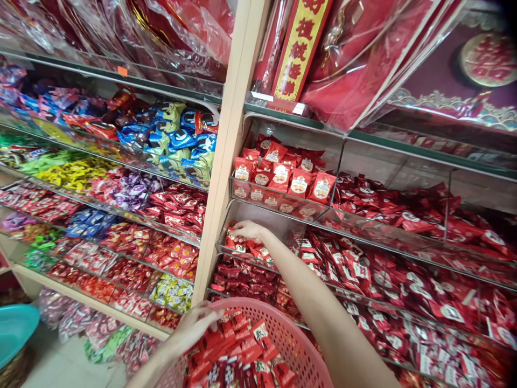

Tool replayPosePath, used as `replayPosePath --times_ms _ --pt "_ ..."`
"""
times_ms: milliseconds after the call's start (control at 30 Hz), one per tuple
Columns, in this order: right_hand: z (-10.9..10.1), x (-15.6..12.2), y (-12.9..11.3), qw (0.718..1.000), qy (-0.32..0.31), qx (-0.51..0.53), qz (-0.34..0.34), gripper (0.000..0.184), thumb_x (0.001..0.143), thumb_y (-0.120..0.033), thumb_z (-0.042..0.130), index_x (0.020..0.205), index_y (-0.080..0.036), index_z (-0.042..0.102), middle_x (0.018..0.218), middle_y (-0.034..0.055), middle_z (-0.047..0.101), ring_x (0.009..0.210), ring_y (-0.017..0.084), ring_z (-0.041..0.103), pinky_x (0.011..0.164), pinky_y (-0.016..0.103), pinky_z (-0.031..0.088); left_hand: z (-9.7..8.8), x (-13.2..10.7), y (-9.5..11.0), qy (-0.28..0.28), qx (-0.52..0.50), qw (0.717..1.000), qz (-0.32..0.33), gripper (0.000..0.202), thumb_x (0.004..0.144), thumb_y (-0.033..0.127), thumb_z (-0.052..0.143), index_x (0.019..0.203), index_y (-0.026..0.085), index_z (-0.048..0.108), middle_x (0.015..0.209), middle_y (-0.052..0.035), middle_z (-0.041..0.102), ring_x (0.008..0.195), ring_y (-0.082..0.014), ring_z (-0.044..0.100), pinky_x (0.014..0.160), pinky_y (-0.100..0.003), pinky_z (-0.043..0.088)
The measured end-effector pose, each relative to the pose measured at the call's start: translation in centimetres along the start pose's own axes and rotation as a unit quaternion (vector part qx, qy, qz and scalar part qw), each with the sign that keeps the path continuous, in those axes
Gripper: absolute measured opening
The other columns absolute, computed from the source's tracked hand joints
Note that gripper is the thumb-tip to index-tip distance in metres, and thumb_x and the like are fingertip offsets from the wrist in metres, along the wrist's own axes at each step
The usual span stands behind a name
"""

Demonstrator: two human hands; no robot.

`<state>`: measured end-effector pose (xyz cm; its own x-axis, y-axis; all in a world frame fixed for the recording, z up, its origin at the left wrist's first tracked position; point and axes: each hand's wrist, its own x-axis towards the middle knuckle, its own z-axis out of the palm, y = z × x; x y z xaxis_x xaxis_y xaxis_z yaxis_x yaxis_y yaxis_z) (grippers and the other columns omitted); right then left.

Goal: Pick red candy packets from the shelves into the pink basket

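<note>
My right hand (247, 231) reaches into a transparent acrylic shelf bin (258, 218) and rests on small red snack packets (256, 250). I cannot tell whether its fingers grip a packet. My left hand (196, 325) curls over the rim of a pink plastic mesh basket (288, 337) held low in front of me. The basket is filled with red packets (238, 345) printed with white labels and Chinese characters. My left forearm hides part of the rim.
A pale wooden upright (226, 134) divides tiers of packaged sweets (91, 188), which stand on the left, from bins of red packets (407, 291) on the right. Red cellophane-wrapped goods (343, 59) fill the top shelves. A teal basin (14, 334) sits on the tiled floor (72, 361).
</note>
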<state>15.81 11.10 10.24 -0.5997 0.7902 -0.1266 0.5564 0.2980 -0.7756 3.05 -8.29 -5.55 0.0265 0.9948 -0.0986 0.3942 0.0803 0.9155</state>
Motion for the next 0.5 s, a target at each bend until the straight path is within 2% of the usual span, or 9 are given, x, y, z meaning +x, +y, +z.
replayPosePath --times_ms 167,267,400,500 --pt "1.0 0.9 0.6 0.997 0.036 -0.065 -0.018 0.012 0.075 -0.018 0.056 0.084 -0.014 0.061 0.063 -0.0008 0.062 0.054 0.009 0.057 0.051 0.018 0.044 -0.1 -0.1 0.0 0.006 -0.012 1.000 -0.001 0.051 0.068 0.064 0.048 0.052 0.017 0.063 0.081 -0.0062 0.067 0.098 -0.0259 0.056 0.093 -0.033 0.038" --pt "0.9 1.4 0.8 0.988 0.081 -0.122 -0.043 0.014 0.073 -0.023 0.059 0.084 -0.015 0.063 0.076 0.0015 0.066 0.067 0.012 0.060 0.061 0.021 0.045 0.0 -0.1 0.1 0.009 -0.013 1.000 -0.005 0.052 0.069 0.064 0.048 0.054 0.017 0.064 0.085 -0.0061 0.067 0.095 -0.0250 0.057 0.091 -0.032 0.040" --pt "-1.4 1.4 1.6 0.969 0.151 -0.192 -0.032 0.020 0.078 -0.029 0.054 0.088 -0.015 0.064 0.098 0.0102 0.066 0.092 0.020 0.059 0.078 0.028 0.043 0.0 0.0 0.0 0.006 -0.004 1.000 -0.005 0.051 0.070 0.063 0.048 0.054 0.017 0.064 0.086 -0.0057 0.066 0.092 -0.0239 0.058 0.092 -0.032 0.039" --pt "-3.6 0.9 3.2 0.960 0.156 -0.231 0.008 0.015 0.073 -0.028 0.059 0.077 -0.014 0.065 0.089 0.0156 0.067 0.090 0.027 0.061 0.076 0.033 0.044 0.0 0.1 -0.2 0.007 -0.003 1.000 -0.003 0.050 0.070 0.062 0.048 0.054 0.017 0.064 0.086 -0.0056 0.066 0.096 -0.0246 0.057 0.094 -0.032 0.037"
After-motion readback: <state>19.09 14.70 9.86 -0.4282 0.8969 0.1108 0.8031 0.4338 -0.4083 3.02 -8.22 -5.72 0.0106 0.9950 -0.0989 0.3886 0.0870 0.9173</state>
